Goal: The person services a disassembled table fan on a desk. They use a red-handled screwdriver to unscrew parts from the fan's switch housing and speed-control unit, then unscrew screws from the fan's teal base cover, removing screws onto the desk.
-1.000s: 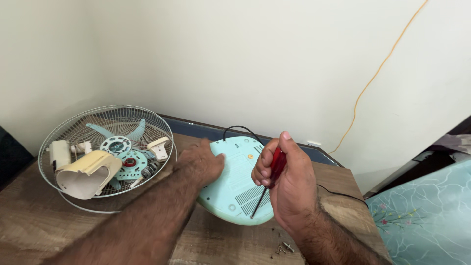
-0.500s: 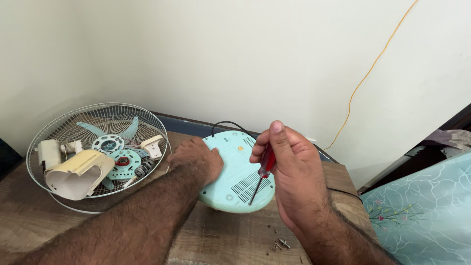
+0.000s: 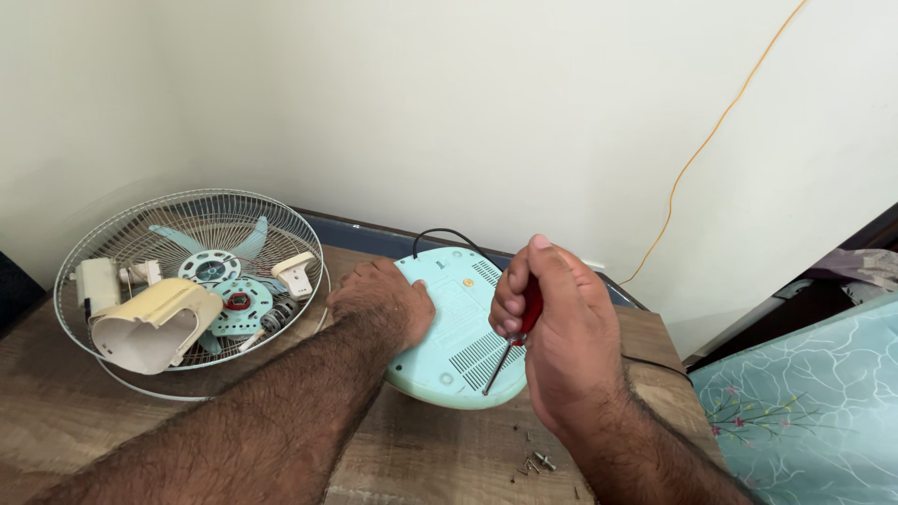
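My right hand [image 3: 552, 327] covers most of the red screwdriver handle [image 3: 531, 307], and my left hand [image 3: 379, 301] hides the mint fan base's [image 3: 458, 341] left edge.

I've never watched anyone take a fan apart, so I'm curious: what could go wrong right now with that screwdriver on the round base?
1. The red-handled screwdriver meets the round pale-green plastic fan base at a slant near its rim; it might slip off the screw and scratch the plastic.
2. The left hand steadies the base close by, so a slipping tip could jab it.
3. The small loose metal screws lie near the wooden table's edge and could roll off.
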